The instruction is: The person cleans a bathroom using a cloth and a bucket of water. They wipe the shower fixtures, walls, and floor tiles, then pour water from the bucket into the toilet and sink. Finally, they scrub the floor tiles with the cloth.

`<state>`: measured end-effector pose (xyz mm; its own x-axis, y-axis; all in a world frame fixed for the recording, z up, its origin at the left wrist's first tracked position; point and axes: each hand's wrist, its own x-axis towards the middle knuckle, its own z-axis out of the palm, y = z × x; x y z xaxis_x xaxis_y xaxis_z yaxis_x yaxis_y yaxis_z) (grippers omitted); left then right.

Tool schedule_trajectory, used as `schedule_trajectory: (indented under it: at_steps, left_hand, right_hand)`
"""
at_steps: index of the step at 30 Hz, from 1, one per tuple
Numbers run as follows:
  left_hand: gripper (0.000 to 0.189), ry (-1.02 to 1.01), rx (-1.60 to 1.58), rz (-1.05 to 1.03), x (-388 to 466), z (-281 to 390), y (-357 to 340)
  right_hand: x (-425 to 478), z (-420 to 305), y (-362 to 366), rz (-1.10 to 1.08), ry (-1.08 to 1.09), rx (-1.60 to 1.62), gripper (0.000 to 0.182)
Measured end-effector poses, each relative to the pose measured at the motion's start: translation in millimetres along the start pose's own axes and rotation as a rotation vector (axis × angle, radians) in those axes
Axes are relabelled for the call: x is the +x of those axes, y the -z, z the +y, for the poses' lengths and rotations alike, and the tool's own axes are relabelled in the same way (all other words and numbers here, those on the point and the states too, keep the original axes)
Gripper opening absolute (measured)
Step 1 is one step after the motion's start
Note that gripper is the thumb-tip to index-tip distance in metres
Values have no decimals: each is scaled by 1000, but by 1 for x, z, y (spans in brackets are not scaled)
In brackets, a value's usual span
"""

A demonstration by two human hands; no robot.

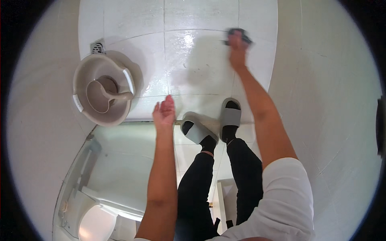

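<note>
My right hand (238,45) presses on a dark pad or cloth (245,38) against the wet tiled floor (199,54), near the right wall. Motion blur hides exactly what that dark thing is. My left hand (165,111) hangs above the near edge of the wet area, palm turned up, fingers loosely curled and apart, with nothing in it. To its left stands a beige plastic basin (120,117) with two white grip patches on its rim. A beige dipper (104,95) rests inside, its handle lying toward the basin's right rim.
A metal floor drain (98,47) sits just beyond the basin. My grey slippers (230,117) stand at the sill. A glass panel (126,153) and a white toilet (98,223) are at lower left. Pale walls (319,90) close in both sides.
</note>
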<state>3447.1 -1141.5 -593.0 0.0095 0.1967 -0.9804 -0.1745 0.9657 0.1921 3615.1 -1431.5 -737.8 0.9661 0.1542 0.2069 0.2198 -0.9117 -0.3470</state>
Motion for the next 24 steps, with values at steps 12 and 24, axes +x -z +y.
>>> schedule_trajectory:
  at_steps: [12, 24]
  left_hand:
    - [38, 122, 531, -126, -166, -101, 57]
    - [32, -413, 835, -346, -188, -95, 20]
  right_hand:
    - [-130, -23, -10, -335, -733, -165, 64]
    - [-149, -164, -38, -391, 110, 453, 26]
